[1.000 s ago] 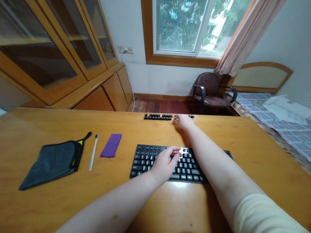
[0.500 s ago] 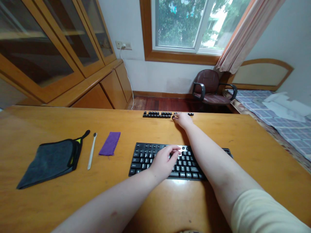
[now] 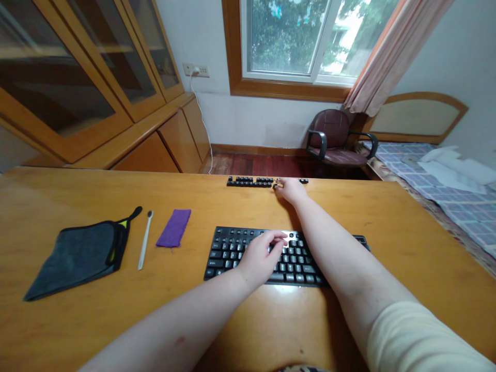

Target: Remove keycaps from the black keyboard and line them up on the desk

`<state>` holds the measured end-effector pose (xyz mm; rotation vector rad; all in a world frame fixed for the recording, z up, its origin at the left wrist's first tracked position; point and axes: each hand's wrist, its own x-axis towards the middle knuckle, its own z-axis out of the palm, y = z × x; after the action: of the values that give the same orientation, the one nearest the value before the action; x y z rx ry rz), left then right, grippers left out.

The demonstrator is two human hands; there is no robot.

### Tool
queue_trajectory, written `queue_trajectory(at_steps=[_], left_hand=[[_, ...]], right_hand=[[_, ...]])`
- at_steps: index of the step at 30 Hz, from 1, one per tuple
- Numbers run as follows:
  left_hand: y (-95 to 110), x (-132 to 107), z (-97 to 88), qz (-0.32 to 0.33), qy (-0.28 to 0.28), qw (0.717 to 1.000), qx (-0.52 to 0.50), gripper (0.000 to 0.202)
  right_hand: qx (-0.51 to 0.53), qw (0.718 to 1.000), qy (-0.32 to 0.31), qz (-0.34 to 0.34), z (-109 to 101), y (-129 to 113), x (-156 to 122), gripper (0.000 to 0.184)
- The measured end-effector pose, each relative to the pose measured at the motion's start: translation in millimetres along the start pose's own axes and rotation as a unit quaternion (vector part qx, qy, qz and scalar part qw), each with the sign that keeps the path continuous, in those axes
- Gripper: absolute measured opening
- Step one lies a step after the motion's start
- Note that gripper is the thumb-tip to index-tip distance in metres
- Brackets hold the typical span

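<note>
A black keyboard (image 3: pixel 217 257) lies on the wooden desk, with bare patches where its upper row of keys is partly without caps. Above its middle hovers my left hand (image 3: pixel 262 256), fingers loosely curved and thumb apart from them, holding nothing I can see. My right arm crosses the keyboard's right part and hides it. At the desk's far edge, my right hand (image 3: pixel 292 190) has its fingertips closed on a small black keycap (image 3: pixel 275 186). Directly left of it, loose keycaps (image 3: pixel 251 183) stand in two lines; a few more (image 3: pixel 304 181) show to its right.
To the left lie a purple cloth (image 3: pixel 174 228), a white toothbrush (image 3: pixel 145 240) with dark bristles and a folded grey cloth (image 3: pixel 83 257) with black edging. Beyond the desk (image 3: pixel 186 320) are a brown armchair (image 3: pixel 332 137), a bed (image 3: pixel 422 165) and a glass-fronted cabinet (image 3: pixel 127 124).
My right hand has barely shifted, its fingertips staying at the end of the keycap lines. The left hand keeps its place over the keyboard. The whole view has tilted very slightly.
</note>
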<state>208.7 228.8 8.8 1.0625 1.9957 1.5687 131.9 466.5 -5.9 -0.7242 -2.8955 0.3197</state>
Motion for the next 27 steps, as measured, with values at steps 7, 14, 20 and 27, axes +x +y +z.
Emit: queue_trajectory(at_steps=[7, 14, 20, 27], left_hand=[[1.5, -0.6, 0.1, -0.001, -0.004, 1.000, -0.003, 0.018], [-0.2, 0.5, 0.4, 0.002, -0.007, 1.000, -0.003, 0.019], [1.7, 0.4, 0.4, 0.002, -0.007, 1.000, -0.001, 0.018], [-0.2, 0.6, 0.8, 0.005, -0.006, 1.000, -0.001, 0.018]], right_hand=[[-0.003, 1.000, 0.006, 0.008, 1.9, -2.2, 0.4, 0.031], [0.005, 1.000, 0.018, 0.003, 4.7, -1.1, 3.6, 0.030], [0.024, 0.999, 0.025, -0.012, 7.7, 1.2, 6.6, 0.028], [0.036, 0.999, 0.026, -0.016, 8.9, 1.3, 7.9, 0.027]])
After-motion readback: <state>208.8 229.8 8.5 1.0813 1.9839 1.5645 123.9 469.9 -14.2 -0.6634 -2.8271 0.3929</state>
